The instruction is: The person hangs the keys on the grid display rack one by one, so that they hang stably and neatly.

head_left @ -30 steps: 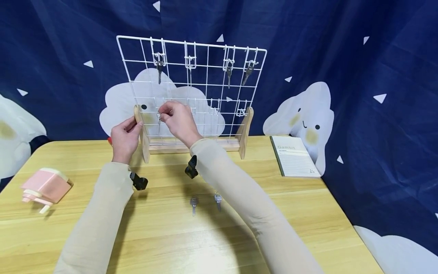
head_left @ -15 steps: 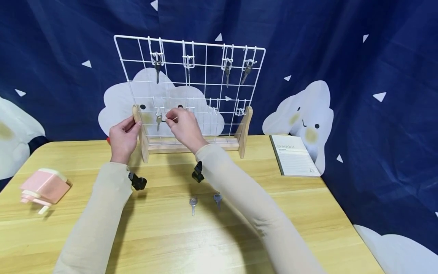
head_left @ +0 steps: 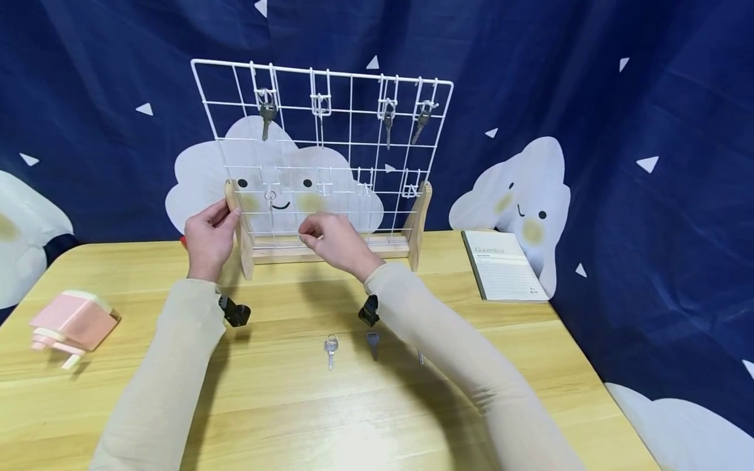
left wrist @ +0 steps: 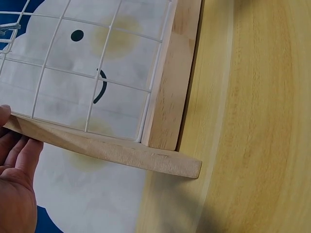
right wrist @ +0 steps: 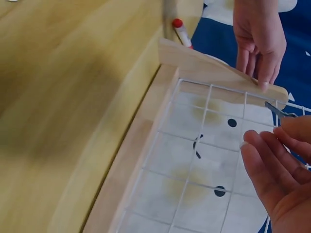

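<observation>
In the head view, my left hand (head_left: 209,241) grips the left wooden upright (head_left: 243,239) of a white wire grid rack; in the left wrist view its fingers lie along the upright's edge. My right hand (head_left: 340,243) is in front of the rack's lower middle, fingers loosely bent, with nothing visible in them. To its upper left, a silver key (head_left: 270,206) hangs by its ring from a lower-row hook. Darker keys hang from top hooks, including one at upper left (head_left: 268,118). On the table lie a ringed key (head_left: 331,353), a second key (head_left: 373,345) and a key partly hidden by the right sleeve (head_left: 421,358).
A pink box with a crank (head_left: 75,320) stands at the table's left. A notebook (head_left: 504,266) lies at the right rear. Behind the left upright is a red-capped marker (right wrist: 181,31). A patterned blue curtain (head_left: 506,59) closes off the back.
My right hand has let go of the silver key, now hanging on the lower left hook, and has drawn back right and down. My left hand keeps its hold on the upright.
</observation>
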Demonstrator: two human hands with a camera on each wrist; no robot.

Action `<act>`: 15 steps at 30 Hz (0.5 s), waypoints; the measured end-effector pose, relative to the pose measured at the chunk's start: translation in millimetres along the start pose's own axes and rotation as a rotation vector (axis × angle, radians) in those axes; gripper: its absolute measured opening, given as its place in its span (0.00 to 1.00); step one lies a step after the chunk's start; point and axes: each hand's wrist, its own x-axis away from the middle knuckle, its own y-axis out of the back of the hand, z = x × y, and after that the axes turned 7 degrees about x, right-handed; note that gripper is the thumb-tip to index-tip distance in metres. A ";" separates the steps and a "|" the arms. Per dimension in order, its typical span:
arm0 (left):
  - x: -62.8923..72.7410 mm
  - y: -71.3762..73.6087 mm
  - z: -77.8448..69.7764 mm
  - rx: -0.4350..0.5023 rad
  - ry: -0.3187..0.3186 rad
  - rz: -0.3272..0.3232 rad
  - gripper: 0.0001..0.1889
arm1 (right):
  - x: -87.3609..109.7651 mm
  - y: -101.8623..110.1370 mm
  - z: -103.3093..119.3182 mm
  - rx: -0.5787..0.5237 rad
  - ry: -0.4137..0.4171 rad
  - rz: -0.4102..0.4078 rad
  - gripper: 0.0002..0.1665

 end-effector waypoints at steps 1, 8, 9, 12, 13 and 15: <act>-0.5 0.2 -0.5 0.004 0.006 0.000 0.22 | 2.0 -0.6 -1.2 0.005 0.004 0.007 0.07; -1.0 0.1 0.4 0.007 0.003 0.005 0.22 | 20.0 -3.1 -9.0 -0.008 0.018 0.064 0.07; -0.9 0.0 0.4 0.005 0.000 0.005 0.22 | 23.1 -3.4 -10.1 -0.017 0.020 0.076 0.07; -0.5 -0.1 0.0 -0.003 -0.004 0.003 0.22 | 32.7 -4.0 -12.8 -0.036 0.025 0.117 0.07; -0.3 -0.1 -0.2 -0.005 -0.003 0.004 0.22 | 36.0 -4.2 -13.4 -0.041 0.025 0.132 0.07; 0.1 -0.2 -0.5 -0.010 -0.001 0.004 0.23 | 42.0 -4.8 -14.8 -0.051 0.023 0.163 0.07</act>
